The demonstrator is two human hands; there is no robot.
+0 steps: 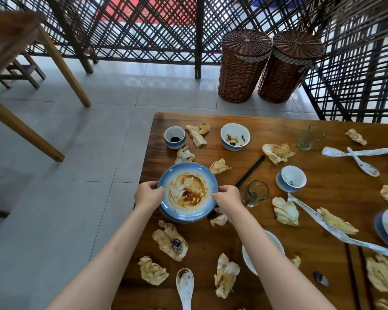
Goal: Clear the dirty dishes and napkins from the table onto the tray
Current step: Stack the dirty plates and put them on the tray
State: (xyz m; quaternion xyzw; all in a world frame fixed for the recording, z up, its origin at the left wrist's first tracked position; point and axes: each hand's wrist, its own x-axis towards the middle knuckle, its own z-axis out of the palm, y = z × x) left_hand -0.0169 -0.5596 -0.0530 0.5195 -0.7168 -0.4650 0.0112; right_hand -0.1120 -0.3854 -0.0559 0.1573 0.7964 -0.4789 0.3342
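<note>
A blue plate (187,210) smeared with brown sauce sits on top of at least one more blue plate near the left edge of the wooden table (323,193). My left hand (147,194) grips its left rim and my right hand (227,199) grips its right rim. Crumpled stained napkins (170,241) lie all over the table. A small blue cup (174,137), a dirty white bowl (235,136), two glasses (255,193) and white spoons (185,287) stand around the plate. No tray is in view.
Black chopsticks (250,173) lie right of the plate. More bowls (292,179) and long ladles (336,229) crowd the right side. Two wicker baskets (244,66) stand on the tiled floor beyond the table, before a lattice screen. Another wooden table (9,41) stands at left.
</note>
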